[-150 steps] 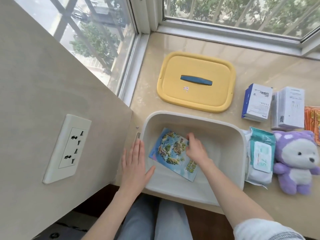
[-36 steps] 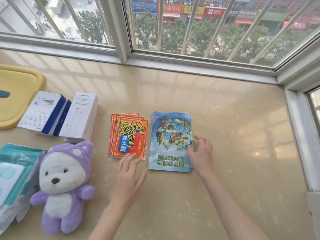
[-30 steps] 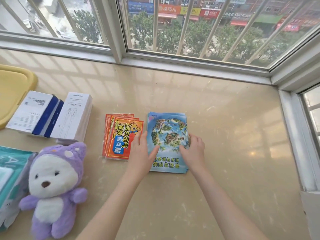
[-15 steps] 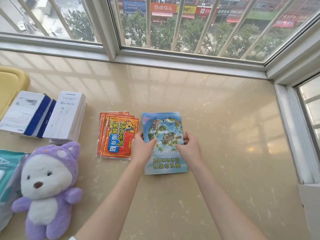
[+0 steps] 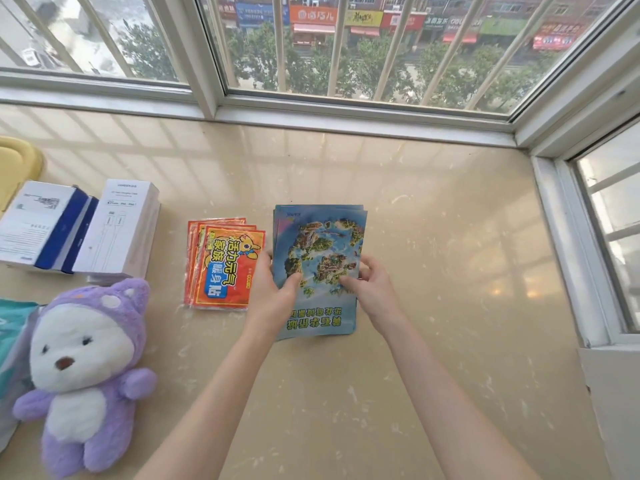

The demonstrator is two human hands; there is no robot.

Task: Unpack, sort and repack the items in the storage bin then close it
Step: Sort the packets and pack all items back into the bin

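Beige sill (image 5: 433, 237): both hands' grip pinching leaflet stack (image 5: 320, 237) (thumbs on top).

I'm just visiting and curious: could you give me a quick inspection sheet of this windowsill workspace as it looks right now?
Surface: beige stone sill, glossy, speckled.
Job's things: blue map leaflets; orange-red packets fanned beside them; two white boxes; purple plush bear lying face up; teal wipes pack and yellow lid at the left edge. Bin not in view.
Clutter: nothing seen.
Grippers: left hand and right hand grip the leaflets' sides.
Cables: nothing seen.
Surroundings: barred windows, street below.
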